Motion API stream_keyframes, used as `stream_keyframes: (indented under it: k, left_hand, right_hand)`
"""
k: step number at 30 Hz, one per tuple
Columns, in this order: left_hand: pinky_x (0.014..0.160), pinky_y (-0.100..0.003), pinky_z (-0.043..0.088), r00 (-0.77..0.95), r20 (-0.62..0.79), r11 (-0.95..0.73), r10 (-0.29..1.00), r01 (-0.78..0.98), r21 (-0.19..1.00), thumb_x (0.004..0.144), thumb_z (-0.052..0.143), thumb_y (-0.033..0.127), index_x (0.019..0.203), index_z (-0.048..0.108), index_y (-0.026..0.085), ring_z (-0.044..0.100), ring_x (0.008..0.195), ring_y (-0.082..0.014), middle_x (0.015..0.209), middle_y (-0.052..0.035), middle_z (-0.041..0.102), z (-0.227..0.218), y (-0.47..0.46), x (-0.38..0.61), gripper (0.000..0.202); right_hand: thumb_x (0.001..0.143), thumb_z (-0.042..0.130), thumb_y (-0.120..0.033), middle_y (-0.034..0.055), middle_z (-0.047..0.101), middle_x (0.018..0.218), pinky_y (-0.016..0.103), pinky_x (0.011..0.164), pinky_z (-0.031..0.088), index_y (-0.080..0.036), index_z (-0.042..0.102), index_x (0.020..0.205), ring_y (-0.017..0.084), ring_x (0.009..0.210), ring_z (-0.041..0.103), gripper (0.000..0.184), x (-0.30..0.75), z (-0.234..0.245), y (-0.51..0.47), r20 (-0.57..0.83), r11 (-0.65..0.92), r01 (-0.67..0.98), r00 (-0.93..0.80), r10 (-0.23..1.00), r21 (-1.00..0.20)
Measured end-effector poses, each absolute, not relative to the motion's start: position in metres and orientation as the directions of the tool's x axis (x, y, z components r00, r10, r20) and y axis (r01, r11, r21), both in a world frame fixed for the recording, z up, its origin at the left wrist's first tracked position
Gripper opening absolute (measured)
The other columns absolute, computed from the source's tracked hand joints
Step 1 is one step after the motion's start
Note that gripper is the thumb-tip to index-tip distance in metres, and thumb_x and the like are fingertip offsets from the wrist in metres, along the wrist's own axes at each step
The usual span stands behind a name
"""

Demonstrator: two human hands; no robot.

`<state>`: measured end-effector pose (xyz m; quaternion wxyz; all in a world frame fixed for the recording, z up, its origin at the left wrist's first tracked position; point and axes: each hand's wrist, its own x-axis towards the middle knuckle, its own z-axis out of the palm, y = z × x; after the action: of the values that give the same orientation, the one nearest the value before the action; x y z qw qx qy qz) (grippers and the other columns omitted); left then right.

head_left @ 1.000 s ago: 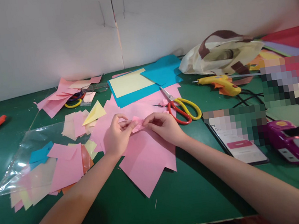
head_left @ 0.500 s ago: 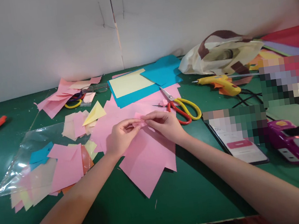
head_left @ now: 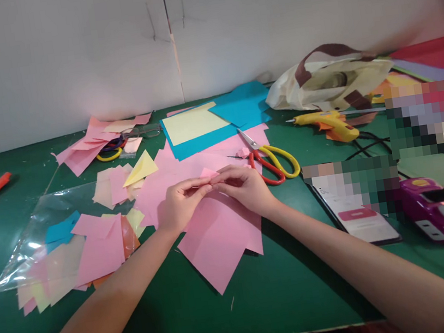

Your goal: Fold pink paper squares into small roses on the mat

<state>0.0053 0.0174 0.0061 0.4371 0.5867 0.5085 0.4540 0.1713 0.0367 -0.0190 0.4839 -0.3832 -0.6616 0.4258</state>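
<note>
Pink sheets [head_left: 219,249] lie on the green surface [head_left: 165,323]. Over them, fingers of the left hand [head_left: 181,202] and right hand [head_left: 245,188] pinch closed on a small, mostly hidden pink paper [head_left: 207,173]. From it, scissors [head_left: 255,147] lie toward two o'clock, a yellow sheet [head_left: 189,125] at twelve, a bag [head_left: 292,90] farther toward two.

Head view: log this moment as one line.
left hand: pinching small pink paper | right hand: pinching same paper | pink sheets: below hands | scissors: beside right hand
</note>
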Motion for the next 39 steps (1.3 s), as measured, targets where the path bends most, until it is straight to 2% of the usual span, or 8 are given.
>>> stream_keyframes:
  k: [5, 10, 13, 16, 19, 23, 27, 39]
  left_hand:
    - [0.077, -0.034, 0.058, 0.039, 0.102, -0.107, 0.994, 0.160, 0.981, 0.072, 0.068, 0.020, 0.076, 0.070, 0.019, 0.069, 0.077, -0.0181, 0.080, -0.0037, 0.074, 0.0023, 0.0184, 0.0061, 0.005]
    - [0.071, -0.030, 0.057, 0.054, 0.144, -0.152, 0.988, 0.230, 0.961, 0.073, 0.066, 0.019, 0.073, 0.066, 0.018, 0.067, 0.073, -0.0163, 0.075, -0.0028, 0.071, -0.0003, 0.0181, 0.0038, 0.001]
    - [0.072, -0.030, 0.057, 0.100, 0.159, -0.180, 0.982, 0.262, 0.948, 0.077, 0.062, 0.019, 0.076, 0.068, 0.018, 0.067, 0.075, -0.0163, 0.078, -0.0035, 0.071, -0.0011, 0.0170, 0.0027, 0.006]
    - [0.081, -0.032, 0.056, 0.140, 0.168, -0.199, 0.976, 0.248, 0.948, 0.081, 0.058, 0.021, 0.084, 0.070, 0.019, 0.068, 0.085, -0.0178, 0.090, -0.0055, 0.073, -0.0003, 0.0165, 0.0027, 0.013]
    - [0.082, -0.034, 0.055, 0.131, 0.168, -0.196, 0.977, 0.252, 0.948, 0.081, 0.059, 0.022, 0.087, 0.071, 0.019, 0.068, 0.090, -0.0193, 0.093, -0.0063, 0.073, 0.0023, 0.0164, 0.0040, 0.014]
    - [0.077, -0.033, 0.057, 0.095, 0.151, -0.169, 0.984, 0.227, 0.959, 0.072, 0.069, 0.021, 0.080, 0.072, 0.019, 0.069, 0.081, -0.0192, 0.085, -0.0046, 0.075, 0.0047, 0.0161, 0.0062, 0.009]
    - [0.075, -0.032, 0.058, 0.027, 0.126, -0.129, 0.992, 0.235, 0.963, 0.071, 0.068, 0.016, 0.077, 0.072, 0.018, 0.070, 0.078, -0.0182, 0.083, -0.0044, 0.075, 0.0055, 0.0158, 0.0067, 0.007]
    - [0.078, -0.030, 0.059, 0.026, 0.125, -0.127, 0.992, 0.149, 0.981, 0.074, 0.067, 0.021, 0.083, 0.073, 0.017, 0.070, 0.083, -0.0179, 0.086, -0.0050, 0.075, 0.0012, 0.0182, 0.0039, 0.011]
  right_hand:
    - [0.076, 0.068, -0.035, 0.0038, 0.068, 0.079, 0.033, 0.070, 0.053, -0.019, 0.064, 0.084, 0.017, 0.074, 0.064, 0.018, 0.1693, -0.0198, 0.0353, 0.234, 0.255, 0.057, -0.243, 0.941, -0.965]
    - [0.075, 0.068, -0.036, -0.0009, 0.058, 0.071, 0.026, 0.057, 0.047, -0.020, 0.054, 0.083, 0.012, 0.063, 0.057, 0.023, 0.1681, -0.0198, 0.0350, 0.238, 0.255, 0.050, -0.225, 0.945, -0.966]
    - [0.075, 0.068, -0.034, -0.0032, 0.054, 0.067, 0.023, 0.051, 0.042, -0.020, 0.051, 0.080, 0.009, 0.057, 0.052, 0.022, 0.1681, -0.0175, 0.0345, 0.240, 0.256, 0.049, -0.217, 0.946, -0.965]
    - [0.074, 0.069, -0.034, -0.0047, 0.053, 0.064, 0.022, 0.048, 0.039, -0.020, 0.051, 0.080, 0.008, 0.053, 0.050, 0.024, 0.1688, -0.0176, 0.0353, 0.220, 0.229, 0.017, -0.206, 0.953, -0.973]
    - [0.071, 0.072, -0.035, -0.0034, 0.058, 0.066, 0.023, 0.050, 0.043, -0.020, 0.053, 0.082, 0.009, 0.056, 0.055, 0.026, 0.1692, -0.0197, 0.0369, 0.195, 0.191, -0.037, -0.206, 0.959, -0.981]
    - [0.070, 0.074, -0.035, 0.0004, 0.065, 0.071, 0.026, 0.059, 0.051, -0.019, 0.059, 0.080, 0.013, 0.063, 0.063, 0.023, 0.1688, -0.0193, 0.0374, 0.163, 0.147, -0.088, -0.227, 0.960, -0.985]
    - [0.074, 0.069, -0.036, 0.0033, 0.070, 0.077, 0.029, 0.069, 0.053, -0.018, 0.066, 0.083, 0.015, 0.072, 0.066, 0.020, 0.1690, -0.0163, 0.0368, 0.164, 0.155, -0.057, -0.241, 0.957, -0.986]
    - [0.077, 0.068, -0.031, 0.0027, 0.070, 0.079, 0.028, 0.067, 0.053, -0.020, 0.067, 0.088, 0.015, 0.073, 0.066, 0.016, 0.1693, -0.0165, 0.0357, 0.206, 0.193, -0.072, -0.258, 0.944, -0.978]
